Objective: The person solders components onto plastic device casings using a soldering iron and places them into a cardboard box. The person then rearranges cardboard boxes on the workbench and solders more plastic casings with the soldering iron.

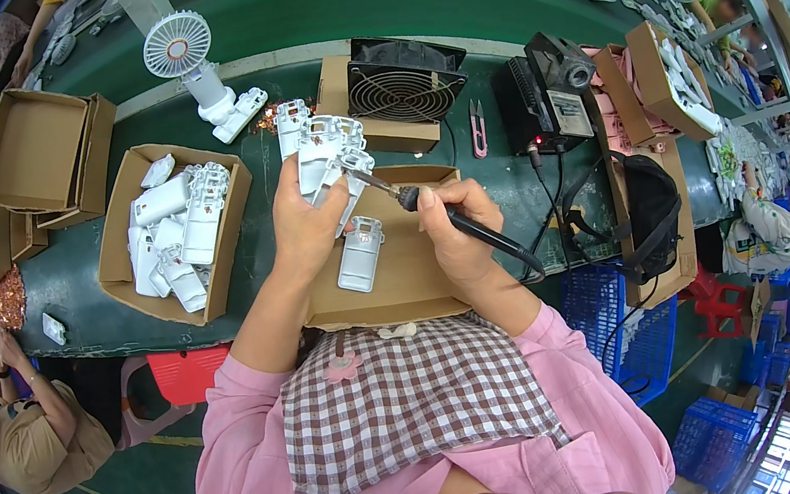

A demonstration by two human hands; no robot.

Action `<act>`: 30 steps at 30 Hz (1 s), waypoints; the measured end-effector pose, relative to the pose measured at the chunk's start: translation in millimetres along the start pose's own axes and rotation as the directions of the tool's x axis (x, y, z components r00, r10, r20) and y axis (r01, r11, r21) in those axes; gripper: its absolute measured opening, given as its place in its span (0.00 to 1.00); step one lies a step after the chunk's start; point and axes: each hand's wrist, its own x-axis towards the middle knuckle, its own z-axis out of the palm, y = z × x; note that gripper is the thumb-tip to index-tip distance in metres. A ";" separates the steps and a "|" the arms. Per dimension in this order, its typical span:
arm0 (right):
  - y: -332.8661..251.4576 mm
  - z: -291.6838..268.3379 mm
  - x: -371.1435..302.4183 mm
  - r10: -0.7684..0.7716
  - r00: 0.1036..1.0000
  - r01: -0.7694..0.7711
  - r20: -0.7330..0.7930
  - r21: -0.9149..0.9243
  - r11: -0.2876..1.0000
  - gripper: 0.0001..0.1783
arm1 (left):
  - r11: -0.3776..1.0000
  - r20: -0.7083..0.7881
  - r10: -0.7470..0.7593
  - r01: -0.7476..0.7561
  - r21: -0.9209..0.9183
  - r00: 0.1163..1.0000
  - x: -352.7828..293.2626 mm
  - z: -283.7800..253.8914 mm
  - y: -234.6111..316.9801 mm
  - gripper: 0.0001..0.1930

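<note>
My left hand (304,224) grips several white plastic housings (320,156), with small metal parts showing at their tops. A soldering iron (506,246) with a black handle is held in my right hand (459,238). Its tip points left to the housing nearest my right hand; whether it touches is too small to tell. Below both hands lies a shallow cardboard tray (393,303). One white housing (361,255) rests in it, near my left fingers.
Left of the tray stands a cardboard box (237,203) of white housings. Behind are a white handheld fan (177,45) and a black fume fan (407,83). Tweezers (478,129) and a black soldering station (522,108) are to the right. A co-worker (43,438) sits at left.
</note>
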 end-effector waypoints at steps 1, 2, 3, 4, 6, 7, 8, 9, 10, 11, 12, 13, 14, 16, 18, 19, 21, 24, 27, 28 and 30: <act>-0.4 0.5 0.1 0.001 1.000 -0.001 -0.004 0.005 1.000 0.08 | 1.000 0.000 0.000 0.000 -0.001 1.000 0.0 0.0 0.3 0.22; -0.9 0.8 0.3 0.001 1.000 -0.001 -0.004 0.005 1.000 0.08 | 1.000 0.000 -0.005 0.005 0.005 1.000 -0.2 0.0 1.2 0.23; -1.3 1.1 0.5 0.003 1.000 -0.003 -0.006 0.006 1.000 0.08 | 1.000 0.000 -0.010 0.010 0.011 1.000 -0.4 0.0 1.7 0.23; -1.4 1.3 0.5 0.004 1.000 -0.004 -0.007 0.007 1.000 0.08 | 1.000 0.000 -0.011 0.011 0.010 1.000 -0.3 -0.1 1.8 0.23; -0.4 -0.5 1.0 -0.002 1.000 0.002 0.004 -0.005 1.000 0.08 | 1.000 0.006 -0.020 0.020 0.006 1.000 0.1 -0.3 1.9 0.23; 0.4 -1.3 1.0 -0.008 1.000 0.008 0.014 -0.016 1.000 0.08 | 1.000 0.007 -0.020 0.020 0.006 1.000 0.3 -0.8 2.4 0.23; 1.5 -1.8 0.4 -0.007 1.000 0.008 0.013 -0.016 1.000 0.08 | 0.998 0.040 -0.062 0.062 -0.012 0.997 0.7 -1.8 3.3 0.23; 2.4 -2.0 -0.5 -0.042 0.999 0.043 -0.028 0.035 0.998 0.08 | 0.994 0.071 -0.101 0.103 -0.027 0.992 0.5 -3.3 4.2 0.23; 3.2 -2.1 -1.3 -0.074 0.995 0.080 -0.070 0.086 0.993 0.07 | 0.994 0.069 -0.100 0.102 -0.027 0.993 0.7 -4.1 0.6 0.23; 3.8 -2.4 -1.7 -0.063 0.995 0.073 -0.083 0.128 0.989 0.07 | 0.995 0.109 -0.034 0.044 -0.088 0.993 1.3 -4.5 -6.6 0.23; 5.0 -3.3 -1.9 -0.063 0.994 0.074 -0.085 0.127 0.989 0.07 | 0.989 0.147 0.033 -0.011 -0.150 0.989 1.8 -4.3 -9.5 0.23; 6.2 -4.5 -1.9 -0.099 0.992 0.108 -0.078 0.124 0.986 0.07 | 0.989 0.148 0.034 -0.011 -0.150 0.988 2.0 -5.2 -9.8 0.23; 6.8 -5.2 -1.8 -0.134 0.988 0.142 -0.070 0.121 0.983 0.07 | 0.978 0.156 -0.019 0.051 -0.203 0.988 1.8 -5.8 -7.9 0.21; 6.5 -5.4 -1.8 -0.133 0.989 0.141 -0.068 0.120 0.983 0.07 | 0.961 0.168 -0.072 0.114 -0.254 0.983 1.9 -4.9 -4.4 0.20; 5.7 -5.7 -1.7 -0.133 0.989 0.140 -0.066 0.119 0.983 0.07 | 0.854 0.130 -0.099 0.151 -0.498 0.987 2.5 -1.4 -1.5 0.17; 5.3 -5.9 -1.6 -0.127 0.990 0.133 -0.058 0.109 0.985 0.07 | 0.855 0.130 -0.099 0.151 -0.497 0.987 2.0 -2.1 -3.2 0.17; 5.0 -6.2 -1.3 -0.119 0.992 0.123 -0.051 0.096 0.988 0.07 | 0.933 0.144 -0.123 0.163 -0.320 0.982 1.6 -3.9 -7.4 0.16; 5.1 -5.1 -0.8 -0.085 0.996 0.085 -0.009 0.021 0.996 0.07 | 0.974 0.103 -0.114 0.131 -0.186 0.988 -0.5 -0.2 -1.6 0.15; 4.4 -1.1 -1.2 -0.018 0.998 0.021 -0.054 0.057 0.998 0.07 | 0.989 0.078 -0.104 0.111 -0.097 0.992 -2.1 0.8 -2.2 0.15; 4.4 -0.8 -1.1 -0.018 0.999 0.020 -0.040 0.049 0.999 0.07 | 0.996 0.087 -0.084 0.087 -0.029 0.993 -3.0 1.1 -2.1 0.15; 3.9 -0.2 -0.3 -0.017 1.000 0.018 -0.026 0.040 0.999 0.07 | 0.997 0.098 -0.067 0.063 0.039 0.993 -3.3 1.0 -2.8 0.14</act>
